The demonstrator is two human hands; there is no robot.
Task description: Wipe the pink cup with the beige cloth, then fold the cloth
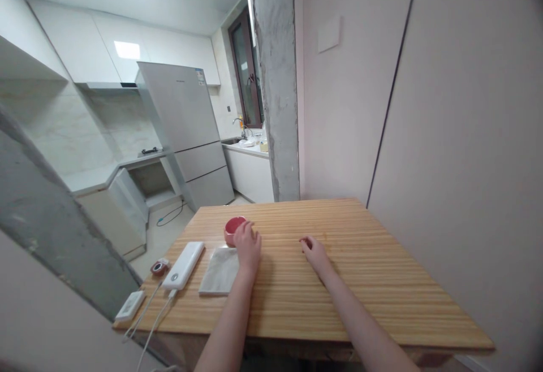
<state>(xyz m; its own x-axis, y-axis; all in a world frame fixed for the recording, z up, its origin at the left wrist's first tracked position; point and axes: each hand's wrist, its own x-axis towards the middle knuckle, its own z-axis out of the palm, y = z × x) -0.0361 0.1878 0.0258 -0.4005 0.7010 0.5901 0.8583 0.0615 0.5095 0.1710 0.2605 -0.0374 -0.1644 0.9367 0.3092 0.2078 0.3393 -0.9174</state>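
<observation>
My left hand (248, 246) reaches over the wooden table (382, 281) and its fingers touch the right side of a small red bowl (232, 229). Whether it grips the bowl I cannot tell. Just below that hand lies a pale marble-patterned square tile (219, 271). My right hand (314, 253) rests on the tabletop near the middle, fingers curled down, nothing visible in it.
A white power bank (184, 264) with a cable lies left of the tile, beside a small round red-rimmed object (159, 267) and a white flat device (130, 305) at the table's left edge. A wall borders the table's right side. A fridge (186, 129) and kitchen counters stand beyond.
</observation>
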